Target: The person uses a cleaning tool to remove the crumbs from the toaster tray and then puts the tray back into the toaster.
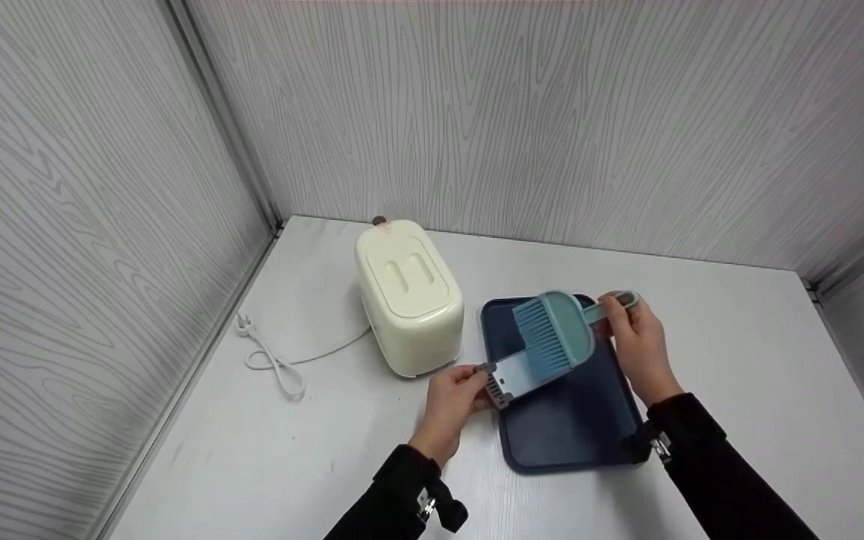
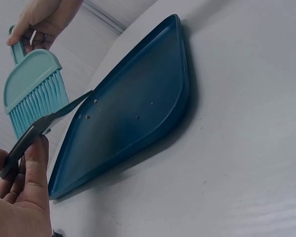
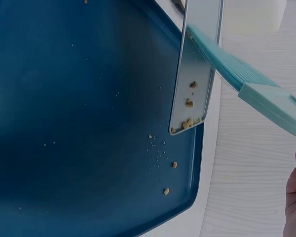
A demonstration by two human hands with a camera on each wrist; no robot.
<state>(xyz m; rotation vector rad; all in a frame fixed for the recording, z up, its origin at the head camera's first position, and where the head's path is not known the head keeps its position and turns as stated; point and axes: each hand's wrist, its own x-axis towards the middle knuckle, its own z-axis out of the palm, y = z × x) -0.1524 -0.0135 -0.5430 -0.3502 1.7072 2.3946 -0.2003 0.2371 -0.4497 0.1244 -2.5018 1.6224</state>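
My left hand (image 1: 448,406) pinches the grey end of a flat metal crumb tray (image 1: 513,375), which slants over a dark blue serving tray (image 1: 568,431). By its handle my right hand (image 1: 642,351) grips a teal brush (image 1: 571,322), its bristles (image 3: 222,59) touching the crumb tray's surface. Brown crumbs (image 3: 189,103) lie on the metal, several gathered at its far end. More crumbs (image 3: 174,164) and fine specks are scattered on the blue tray below. In the left wrist view, the crumb tray's grey end (image 2: 24,143) sits between thumb and fingers.
A cream toaster (image 1: 411,300) with a closed lid stands left of the blue tray, close to my left hand. Its white cord (image 1: 327,354) runs left to a plug (image 1: 244,324). Grey wood-grain panels (image 1: 522,120) enclose the white tabletop (image 1: 312,465) at the back and sides.
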